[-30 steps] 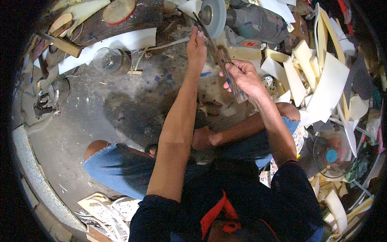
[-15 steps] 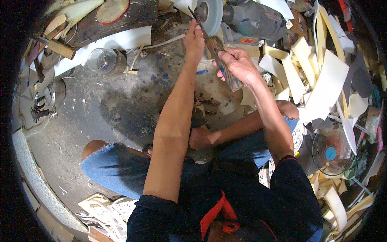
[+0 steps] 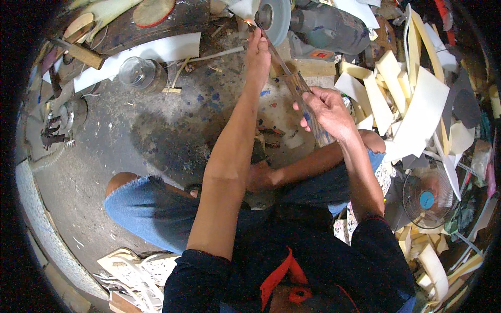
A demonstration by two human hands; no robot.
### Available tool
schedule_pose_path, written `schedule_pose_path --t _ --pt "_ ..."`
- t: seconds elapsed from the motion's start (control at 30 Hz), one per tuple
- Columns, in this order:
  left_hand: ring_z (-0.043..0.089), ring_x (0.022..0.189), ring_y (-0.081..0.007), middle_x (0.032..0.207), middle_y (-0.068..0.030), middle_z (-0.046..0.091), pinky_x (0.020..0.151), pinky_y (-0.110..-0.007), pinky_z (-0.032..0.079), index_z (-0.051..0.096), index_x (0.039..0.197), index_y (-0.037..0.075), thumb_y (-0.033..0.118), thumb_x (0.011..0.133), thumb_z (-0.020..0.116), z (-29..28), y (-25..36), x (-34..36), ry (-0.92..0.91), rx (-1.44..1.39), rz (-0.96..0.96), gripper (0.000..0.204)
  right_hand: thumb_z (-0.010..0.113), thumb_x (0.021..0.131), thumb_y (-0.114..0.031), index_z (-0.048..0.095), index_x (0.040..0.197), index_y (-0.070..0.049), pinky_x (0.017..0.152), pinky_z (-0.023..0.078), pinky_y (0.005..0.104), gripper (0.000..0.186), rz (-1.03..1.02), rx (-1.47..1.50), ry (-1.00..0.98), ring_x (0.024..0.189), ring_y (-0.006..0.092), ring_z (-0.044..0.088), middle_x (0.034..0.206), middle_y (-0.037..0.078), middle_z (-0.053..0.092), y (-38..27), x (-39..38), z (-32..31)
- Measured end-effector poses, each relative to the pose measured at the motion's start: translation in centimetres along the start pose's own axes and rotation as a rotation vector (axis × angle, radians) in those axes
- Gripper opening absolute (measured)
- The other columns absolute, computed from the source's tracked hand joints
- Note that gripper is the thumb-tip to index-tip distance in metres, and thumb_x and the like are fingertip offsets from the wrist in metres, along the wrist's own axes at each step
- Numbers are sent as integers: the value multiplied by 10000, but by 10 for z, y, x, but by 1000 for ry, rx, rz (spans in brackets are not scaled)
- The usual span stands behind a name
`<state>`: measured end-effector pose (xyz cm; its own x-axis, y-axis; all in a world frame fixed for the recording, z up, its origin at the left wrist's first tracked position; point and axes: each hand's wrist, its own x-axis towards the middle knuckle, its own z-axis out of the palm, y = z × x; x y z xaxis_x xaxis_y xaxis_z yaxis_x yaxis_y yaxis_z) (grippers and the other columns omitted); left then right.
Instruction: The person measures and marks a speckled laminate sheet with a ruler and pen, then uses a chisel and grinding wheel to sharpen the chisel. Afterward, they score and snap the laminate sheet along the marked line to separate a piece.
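Note:
A long knife with a dark narrow blade [image 3: 279,59] and a worn wooden handle [image 3: 322,136] lies slantwise between my hands. My right hand [image 3: 330,112] is wrapped around the handle. Near the tip, the fingers of my left hand [image 3: 258,58] are pressed together on the blade. The blade's far end meets the pale grinding wheel [image 3: 282,22] of a bench grinder, and a small orange spark glows there. To the right of the wheel is the grinder's grey motor body [image 3: 336,30]. The exact contact at the wheel is partly hidden by my fingers.
White and yellowish foam offcuts [image 3: 390,78] are heaped at the right, beside a fan [image 3: 428,199]. A glass jar [image 3: 136,73] stands on the stained floor at the left. A hammer [image 3: 83,55] and a spray gun [image 3: 54,133] lie farther left.
The knife's handle and my right hand have shifted right and nearer to me. My left hand has moved slightly right. A spark now shows at the wheel.

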<state>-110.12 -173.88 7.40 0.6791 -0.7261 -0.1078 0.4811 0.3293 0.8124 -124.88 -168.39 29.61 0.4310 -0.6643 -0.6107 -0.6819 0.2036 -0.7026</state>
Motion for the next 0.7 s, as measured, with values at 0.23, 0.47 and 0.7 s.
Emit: schedule_pose_path --t 0.23,0.47,0.7 --pt "211 1481 -361 1574 -266 239 1196 -401 187 412 1477 50 276 1039 387 9 26 -29 4 346 71 494 493 1024 -220 622 1088 13 515 520 267 274 28 -12 9 570 109 610 924 70 696 8 -44 -7" --pt "269 1462 -353 1570 -219 293 1186 -391 223 439 1466 77 272 1037 398 31 52 -72 76 598 51 472 486 1031 -207 606 1177 14 482 515 233 291 78 -14 40 569 103 627 948 83 706 20 -91 -18" --pt "188 1483 -392 1585 -269 201 1202 -430 165 397 1483 53 368 1041 337 53 61 -122 38 478 35 546 467 1022 -130 628 1193 -16 565 507 236 261 44 -57 9 609 91 610 906 55 700 28 -142 -34"
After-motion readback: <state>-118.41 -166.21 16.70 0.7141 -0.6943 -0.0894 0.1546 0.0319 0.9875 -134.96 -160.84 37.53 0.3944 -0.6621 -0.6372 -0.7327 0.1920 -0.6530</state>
